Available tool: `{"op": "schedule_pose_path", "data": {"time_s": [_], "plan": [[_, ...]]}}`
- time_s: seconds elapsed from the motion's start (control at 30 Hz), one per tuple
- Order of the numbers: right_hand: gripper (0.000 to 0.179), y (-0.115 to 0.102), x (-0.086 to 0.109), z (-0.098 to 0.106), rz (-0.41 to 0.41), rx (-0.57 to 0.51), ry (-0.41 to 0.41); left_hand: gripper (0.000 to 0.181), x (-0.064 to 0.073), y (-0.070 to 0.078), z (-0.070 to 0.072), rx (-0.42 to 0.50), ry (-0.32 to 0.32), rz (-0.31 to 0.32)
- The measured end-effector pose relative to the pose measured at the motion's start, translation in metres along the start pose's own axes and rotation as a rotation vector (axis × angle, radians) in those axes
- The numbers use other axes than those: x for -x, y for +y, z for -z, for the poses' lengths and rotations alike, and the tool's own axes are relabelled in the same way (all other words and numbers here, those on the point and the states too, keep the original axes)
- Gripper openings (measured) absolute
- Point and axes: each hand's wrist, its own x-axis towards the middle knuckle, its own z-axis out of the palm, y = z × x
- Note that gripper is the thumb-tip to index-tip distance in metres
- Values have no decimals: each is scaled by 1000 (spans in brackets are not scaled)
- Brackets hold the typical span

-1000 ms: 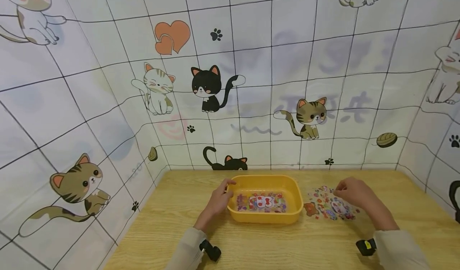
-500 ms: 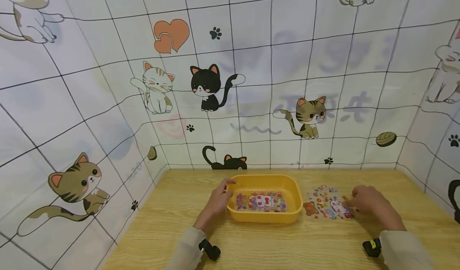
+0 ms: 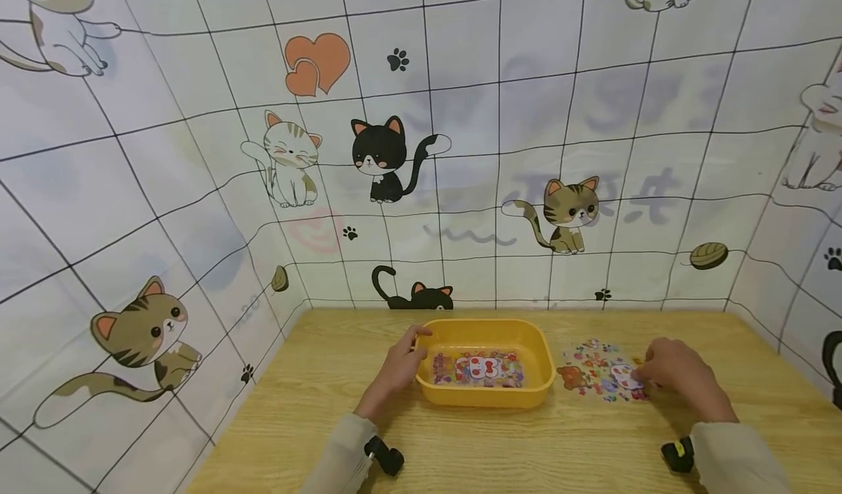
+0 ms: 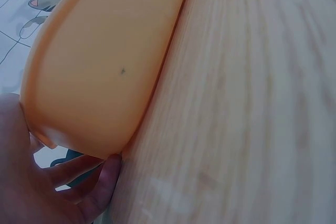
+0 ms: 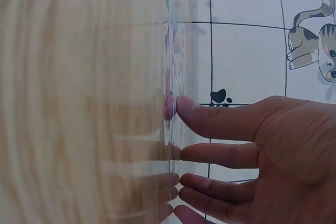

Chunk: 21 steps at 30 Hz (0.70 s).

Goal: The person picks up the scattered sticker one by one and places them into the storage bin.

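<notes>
In the head view my left hand (image 3: 403, 362) grips the left end of a yellow plastic basin (image 3: 483, 397). The left wrist view shows its fingers (image 4: 107, 179) under the basin's end wall and the thumb up by the rim. Inside the basin lies a colourful sticker sheet (image 3: 485, 368) with a white cartoon face. A second sticker sheet (image 3: 595, 370), clear with a brown bear and many small pictures, lies on the table to the right. My right hand (image 3: 680, 377) touches this sheet's right edge; in the right wrist view the thumb and fairly straight fingers (image 5: 220, 158) press down there.
The wooden table (image 3: 460, 450) ends at a white wall (image 3: 460, 260) with grid lines and printed cats behind it. More printed walls stand at the left and right. A black wrist camera (image 3: 384, 456) sits on the left sleeve, another (image 3: 679, 454) on the right.
My right hand has moved right and a little nearer, from above the loose sheet down to its right edge. The sheet has shifted slightly. The left hand and basin have stayed put.
</notes>
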Motion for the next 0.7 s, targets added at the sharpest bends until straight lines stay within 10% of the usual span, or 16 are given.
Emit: {"op": "schedule_pose_path", "data": {"time_s": [0.7], "plan": [[32, -8, 5, 4, -113, -13, -9, 36, -2, -1, -1, -10, -2, 6]]}}
